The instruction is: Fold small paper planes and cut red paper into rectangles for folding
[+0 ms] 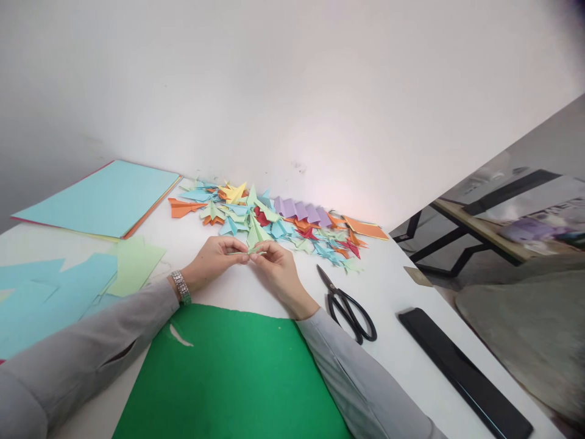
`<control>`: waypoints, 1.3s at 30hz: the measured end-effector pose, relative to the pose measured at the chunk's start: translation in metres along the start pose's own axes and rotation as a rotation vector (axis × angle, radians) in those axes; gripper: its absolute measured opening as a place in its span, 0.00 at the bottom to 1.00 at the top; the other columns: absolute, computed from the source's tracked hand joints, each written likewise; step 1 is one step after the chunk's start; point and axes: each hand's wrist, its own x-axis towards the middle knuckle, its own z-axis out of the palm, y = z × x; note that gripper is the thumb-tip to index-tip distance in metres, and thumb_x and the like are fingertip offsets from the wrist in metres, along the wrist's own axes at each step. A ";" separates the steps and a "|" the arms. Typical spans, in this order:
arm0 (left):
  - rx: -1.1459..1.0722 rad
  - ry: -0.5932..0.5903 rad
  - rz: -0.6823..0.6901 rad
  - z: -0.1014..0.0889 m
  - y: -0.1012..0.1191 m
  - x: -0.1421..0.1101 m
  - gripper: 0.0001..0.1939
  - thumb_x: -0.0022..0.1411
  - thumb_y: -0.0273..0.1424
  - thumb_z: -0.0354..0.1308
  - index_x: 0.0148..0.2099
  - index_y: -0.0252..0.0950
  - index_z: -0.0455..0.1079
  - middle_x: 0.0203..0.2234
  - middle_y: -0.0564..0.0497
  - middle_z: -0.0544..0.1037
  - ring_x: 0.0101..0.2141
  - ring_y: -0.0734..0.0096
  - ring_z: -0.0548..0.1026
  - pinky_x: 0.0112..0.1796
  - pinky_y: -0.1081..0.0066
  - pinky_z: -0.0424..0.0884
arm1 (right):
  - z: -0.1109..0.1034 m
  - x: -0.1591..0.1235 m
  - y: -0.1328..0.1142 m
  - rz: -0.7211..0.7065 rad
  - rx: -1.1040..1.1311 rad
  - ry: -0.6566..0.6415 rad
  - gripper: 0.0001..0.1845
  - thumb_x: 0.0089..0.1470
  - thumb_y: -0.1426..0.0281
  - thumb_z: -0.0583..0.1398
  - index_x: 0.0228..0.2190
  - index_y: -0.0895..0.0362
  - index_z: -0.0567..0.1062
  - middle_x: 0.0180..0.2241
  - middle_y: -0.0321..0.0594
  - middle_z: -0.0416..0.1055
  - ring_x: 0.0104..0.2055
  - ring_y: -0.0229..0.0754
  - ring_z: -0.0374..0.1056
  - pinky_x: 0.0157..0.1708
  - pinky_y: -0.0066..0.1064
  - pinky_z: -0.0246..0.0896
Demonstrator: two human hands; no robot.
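A small piece of pale green folded paper (252,250) is pinched between the fingertips of both hands, which nearly meet; the fingers hide much of it. My left hand (214,259), with a metal watch (181,288) at its wrist, grips the near-left side. My right hand (280,272) grips the other side with thumb and fingers together. Just beyond the fingers lies a pile of folded paper planes (234,193) in several colours. Below the wrists, a green sheet (228,372) lies on the white table (292,305).
Black-handled scissors (350,311) rest right of my right hand. A long black case-like object (461,372) lies along the right side. A stack of coloured paper (105,198) sits back left, and cut blue sheets (46,299) lie nearer. A wall (274,91) rises behind the table.
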 end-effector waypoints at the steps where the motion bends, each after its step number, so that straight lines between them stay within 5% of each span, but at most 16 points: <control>1: 0.011 -0.003 0.003 0.000 0.000 0.000 0.08 0.44 0.33 0.67 0.29 0.35 0.75 0.25 0.52 0.78 0.30 0.69 0.75 0.35 0.69 0.70 | 0.000 0.000 0.000 0.026 0.017 -0.016 0.12 0.45 0.60 0.67 0.26 0.54 0.74 0.27 0.35 0.73 0.29 0.39 0.68 0.30 0.32 0.63; 18: -0.023 0.010 0.016 0.002 0.006 -0.003 0.04 0.45 0.30 0.64 0.25 0.34 0.74 0.21 0.53 0.77 0.26 0.71 0.74 0.32 0.70 0.70 | 0.003 0.000 0.001 0.016 -0.083 0.094 0.10 0.43 0.64 0.67 0.20 0.55 0.74 0.22 0.34 0.70 0.25 0.37 0.61 0.28 0.31 0.55; 26: -0.054 0.051 -0.028 0.004 0.008 -0.003 0.04 0.43 0.28 0.65 0.24 0.34 0.73 0.19 0.54 0.76 0.25 0.72 0.73 0.31 0.71 0.70 | 0.009 -0.002 0.005 0.069 0.062 0.154 0.14 0.40 0.65 0.69 0.27 0.53 0.70 0.17 0.25 0.57 0.19 0.33 0.51 0.20 0.27 0.45; 36: -0.074 0.088 -0.074 0.005 0.010 -0.006 0.08 0.41 0.29 0.68 0.24 0.33 0.73 0.18 0.52 0.78 0.24 0.71 0.75 0.30 0.71 0.72 | 0.008 -0.001 0.000 0.040 0.081 0.142 0.12 0.41 0.66 0.68 0.26 0.53 0.70 0.16 0.24 0.55 0.19 0.32 0.48 0.20 0.27 0.44; 39: -0.115 0.081 -0.094 0.005 0.009 -0.006 0.09 0.42 0.31 0.69 0.26 0.33 0.73 0.19 0.51 0.78 0.24 0.70 0.77 0.31 0.70 0.74 | 0.008 -0.001 -0.002 0.021 0.054 0.149 0.12 0.41 0.66 0.68 0.27 0.53 0.71 0.20 0.27 0.62 0.20 0.33 0.52 0.21 0.27 0.48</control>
